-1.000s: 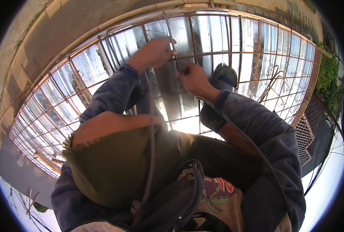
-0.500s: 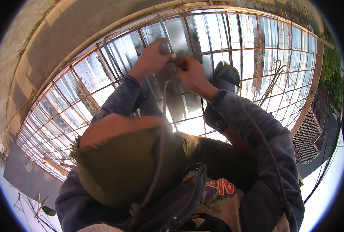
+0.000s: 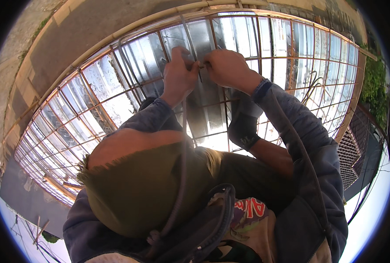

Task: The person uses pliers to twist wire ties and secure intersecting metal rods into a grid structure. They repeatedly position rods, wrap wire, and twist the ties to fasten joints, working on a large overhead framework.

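My left hand (image 3: pixel 178 78) and my right hand (image 3: pixel 231 69) meet over a grid of thin rusty steel rebar (image 3: pixel 284 57). The left thumb and a finger pinch together right beside a bar. On the other side, my right hand is turned knuckles up with its fingers curled inward, close to the left fingertips. Something small and thin shows between the fingertips, too small to make out. A short dark rod end (image 3: pixel 200 77) points down just below them. Shiny corrugated metal sheets (image 3: pixel 243 37) lie under the grid.
My foot in a dark sock (image 3: pixel 244 131) rests on the grid at right. Bent loose rods (image 3: pixel 312 85) lie on the bars farther right. A long pale pole (image 3: pixel 129 30) runs along the far edge. Wood pieces (image 3: pixel 60 188) lie at lower left.
My right hand has moved slightly up and right and rolled knuckles up. My left hand has shifted right and turned more upright. The hanging hood cord has swung a little left.
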`<state>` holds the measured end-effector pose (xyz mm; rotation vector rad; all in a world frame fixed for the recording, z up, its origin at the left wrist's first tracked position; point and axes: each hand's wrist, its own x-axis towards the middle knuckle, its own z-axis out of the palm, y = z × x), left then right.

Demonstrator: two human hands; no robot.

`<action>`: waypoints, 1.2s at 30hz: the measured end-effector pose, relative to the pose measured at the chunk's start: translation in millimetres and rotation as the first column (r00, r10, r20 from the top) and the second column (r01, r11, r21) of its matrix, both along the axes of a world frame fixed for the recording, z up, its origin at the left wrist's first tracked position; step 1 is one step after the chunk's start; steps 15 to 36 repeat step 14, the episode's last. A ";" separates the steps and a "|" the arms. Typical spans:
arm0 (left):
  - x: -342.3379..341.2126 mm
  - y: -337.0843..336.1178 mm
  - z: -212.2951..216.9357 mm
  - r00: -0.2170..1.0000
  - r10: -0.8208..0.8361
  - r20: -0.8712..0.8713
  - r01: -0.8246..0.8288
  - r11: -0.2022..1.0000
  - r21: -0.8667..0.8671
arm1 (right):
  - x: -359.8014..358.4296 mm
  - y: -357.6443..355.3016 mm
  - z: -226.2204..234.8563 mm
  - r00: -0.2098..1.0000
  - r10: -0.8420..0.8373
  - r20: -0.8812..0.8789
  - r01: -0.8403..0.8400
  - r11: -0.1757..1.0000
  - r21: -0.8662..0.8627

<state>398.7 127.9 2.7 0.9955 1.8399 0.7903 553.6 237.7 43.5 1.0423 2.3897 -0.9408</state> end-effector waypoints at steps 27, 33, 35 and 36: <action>2.2 -39.7 -16.6 0.988 -0.105 -0.114 0.125 0.976 0.180 | -27.4 20.3 -12.3 0.956 0.291 0.046 -0.294 0.932 0.213; 2.2 -39.7 -16.6 0.988 -0.105 -0.114 0.125 0.976 0.180 | -27.4 20.3 -12.3 0.956 0.291 0.046 -0.294 0.932 0.213; 2.2 -39.7 -16.6 0.988 -0.105 -0.114 0.125 0.976 0.180 | -27.4 20.3 -12.3 0.956 0.291 0.046 -0.294 0.932 0.213; 2.2 -39.7 -16.6 0.988 -0.105 -0.114 0.125 0.976 0.180 | -27.4 20.3 -12.3 0.956 0.291 0.046 -0.294 0.932 0.213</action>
